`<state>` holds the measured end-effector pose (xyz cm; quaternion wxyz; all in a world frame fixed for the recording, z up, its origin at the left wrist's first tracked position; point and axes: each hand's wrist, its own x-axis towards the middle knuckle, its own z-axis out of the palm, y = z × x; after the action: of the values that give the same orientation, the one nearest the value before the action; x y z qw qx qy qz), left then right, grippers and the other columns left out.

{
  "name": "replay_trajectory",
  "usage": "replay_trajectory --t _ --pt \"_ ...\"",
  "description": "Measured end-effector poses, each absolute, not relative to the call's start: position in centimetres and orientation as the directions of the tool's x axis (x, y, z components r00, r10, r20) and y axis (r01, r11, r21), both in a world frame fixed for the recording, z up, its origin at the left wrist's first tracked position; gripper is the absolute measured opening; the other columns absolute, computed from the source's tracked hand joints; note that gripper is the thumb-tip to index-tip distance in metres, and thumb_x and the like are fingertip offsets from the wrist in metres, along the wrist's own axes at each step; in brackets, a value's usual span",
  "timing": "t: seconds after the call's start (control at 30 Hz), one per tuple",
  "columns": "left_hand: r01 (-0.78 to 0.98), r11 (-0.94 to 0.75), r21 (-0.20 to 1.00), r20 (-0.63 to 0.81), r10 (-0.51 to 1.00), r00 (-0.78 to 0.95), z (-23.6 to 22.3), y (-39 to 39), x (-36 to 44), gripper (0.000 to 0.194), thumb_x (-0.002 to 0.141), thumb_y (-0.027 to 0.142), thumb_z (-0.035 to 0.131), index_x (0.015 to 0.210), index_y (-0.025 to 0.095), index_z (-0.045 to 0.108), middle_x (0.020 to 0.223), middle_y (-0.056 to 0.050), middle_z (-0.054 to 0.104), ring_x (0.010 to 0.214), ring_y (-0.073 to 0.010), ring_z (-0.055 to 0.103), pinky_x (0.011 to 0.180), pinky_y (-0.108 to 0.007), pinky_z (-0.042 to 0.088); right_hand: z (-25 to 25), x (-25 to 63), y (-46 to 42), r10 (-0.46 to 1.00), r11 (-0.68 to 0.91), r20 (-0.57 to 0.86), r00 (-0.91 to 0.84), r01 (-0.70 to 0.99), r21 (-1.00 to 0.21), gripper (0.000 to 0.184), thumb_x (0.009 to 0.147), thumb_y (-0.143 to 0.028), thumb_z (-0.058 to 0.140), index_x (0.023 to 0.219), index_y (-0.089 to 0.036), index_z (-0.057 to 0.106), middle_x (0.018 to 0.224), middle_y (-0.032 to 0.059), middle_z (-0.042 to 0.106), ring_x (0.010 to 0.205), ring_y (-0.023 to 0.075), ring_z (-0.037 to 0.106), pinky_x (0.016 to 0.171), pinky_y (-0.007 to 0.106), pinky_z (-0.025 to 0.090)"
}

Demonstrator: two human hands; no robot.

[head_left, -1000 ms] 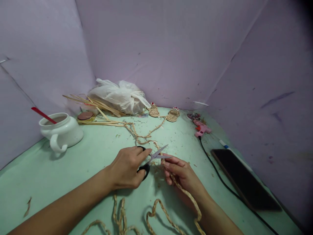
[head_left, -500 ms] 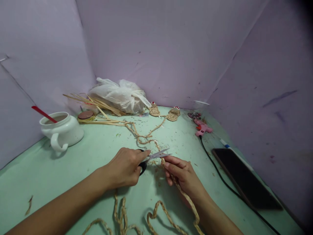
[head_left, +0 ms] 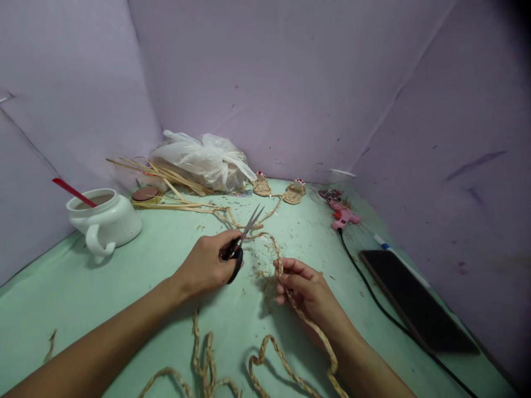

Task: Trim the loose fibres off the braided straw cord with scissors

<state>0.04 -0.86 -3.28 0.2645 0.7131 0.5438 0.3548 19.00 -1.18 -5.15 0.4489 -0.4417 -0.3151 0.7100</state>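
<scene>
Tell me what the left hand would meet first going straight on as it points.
Probably the braided cord: the scissors in the left hand overlap it in view, though they may pass above; depth is unclear. Beyond lies the left woven sandal.

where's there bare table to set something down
Bare green tabletop lies between the white pot and left hand; mostly bare strip between right hand and black cord. Crowded: around the plastic bag and along the braided rope.

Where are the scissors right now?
Head view, centre: the scissors are in the left hand, blades pointing away over the braid, left of the right hand.
</scene>
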Motion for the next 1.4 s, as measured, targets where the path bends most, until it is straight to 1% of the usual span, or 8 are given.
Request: replay_trajectory --t 0.07,0.17,0.27,0.43,0.67,0.9,1.13,1.4 --pt "0.503 -0.192 0.843 0.155 0.981 0.115 -3.9 -0.7 0.1 0.03 0.066 0.019 0.054 0.096 0.018 0.059 0.075 -0.002 0.065 0.061 -0.0147 0.057 0.055 -0.023 0.042 -5.0 18.8 -1.2 0.912 -0.408 -0.36 -0.197 -0.329 -0.852 0.012 0.045 -0.014 0.063 0.057 -0.015 0.061 0.052 -0.0016 0.057 0.045 0.009 0.048 0.041 0.021 0.042" --pt "0.45 -0.155 0.88 0.109 0.986 0.127 -4.5 -0.9 0.5 0.031 0.065 0.018 0.054 0.095 0.017 0.061 0.074 -0.002 0.065 0.063 -0.016 0.058 0.057 -0.024 0.044 -4.9 18.7 -1.3 0.906 -0.42 -0.383 -0.181 -0.266 -0.867 0.007 0.045 -0.012 0.055 0.051 -0.016 0.056 0.048 -0.0021 0.054 0.04 0.0068 0.042 0.033 0.016 0.03" --pt "0.558 -0.2 0.805 0.131 0.978 0.162 -4.5 -1.4 1.1 0.032 0.065 0.018 0.052 0.095 0.02 0.062 0.072 -0.001 0.064 0.063 -0.0156 0.057 0.059 -0.024 0.043 -4.8 18.8 -1.3 0.904 -0.426 -0.401 -0.15 -0.235 -0.874 0.012 0.049 -0.013 0.051 0.059 -0.016 0.057 0.05 -0.0035 0.052 0.036 0.0041 0.033 0.03 0.014 0.015" --pt "0.706 -0.286 0.648 0.164 0.958 0.237 -4.1 -1.7 1.5 0.034 0.069 0.016 0.047 0.1 0.024 0.059 0.076 0.0 0.064 0.068 -0.0164 0.057 0.063 -0.024 0.042 -4.9 18.9 -1.4 0.927 -0.361 -0.325 -0.187 -0.206 -0.91 0.023 0.063 -0.029 0.057 0.082 -0.016 0.061 0.052 -0.0046 0.052 0.033 0.0027 0.022 0.031 0.016 0.01" --pt "0.802 -0.312 0.509 0.229 0.947 0.224 -4.1 -1.8 1.2 0.036 0.066 0.017 0.048 0.1 0.027 0.056 0.084 0.001 0.066 0.072 -0.0172 0.059 0.066 -0.026 0.042 -5.8 18.8 -1.2 0.965 -0.26 -0.252 -0.073 -0.14 -0.955 0.03 0.057 -0.041 0.069 0.064 -0.012 0.063 0.046 -0.0035 0.05 0.039 0.0059 0.039 0.039 0.019 0.027" --pt "0.817 -0.417 0.398 0.256 0.906 0.338 -4.6 -1.6 0.9 0.044 0.067 0.018 0.048 0.11 0.024 0.052 0.086 -0.003 0.064 0.08 -0.0193 0.058 0.071 -0.028 0.043 -5.5 19.0 -0.9 0.913 -0.404 -0.394 -0.104 -0.359 -0.842 0.041 0.038 -0.036 0.08 0.069 -0.013 0.067 0.047 -0.0041 0.055 0.04 0.0065 0.045 0.044 0.02 0.037" --pt "0.869 -0.449 0.207 0.179 0.891 0.418 -4.8 -2.0 1.3 0.053 0.064 0.021 0.049 0.117 0.02 0.047 0.089 -0.008 0.059 0.082 -0.0221 0.053 0.077 -0.037 0.04 -6.1 19.1 -0.8 0.899 -0.437 -0.394 -0.191 -0.457 -0.775 0.031 0.046 -0.028 0.079 0.07 -0.014 0.067 0.049 -0.0046 0.055 0.039 0.0041 0.045 0.042 0.016 0.035" --pt "0.878 -0.459 0.138 0.152 0.886 0.439 -4.5 -2.2 1.4 0.055 0.065 0.022 0.048 0.12 0.021 0.042 0.089 -0.008 0.057 0.081 -0.0224 0.052 0.077 -0.039 0.039 -5.7 19.4 -1.1 0.899 -0.435 -0.355 -0.256 -0.441 -0.785 0.018 0.056 -0.025 0.075 0.062 -0.013 0.063 0.049 -0.0046 0.051 0.04 0.0032 0.04 0.042 0.015 0.032"
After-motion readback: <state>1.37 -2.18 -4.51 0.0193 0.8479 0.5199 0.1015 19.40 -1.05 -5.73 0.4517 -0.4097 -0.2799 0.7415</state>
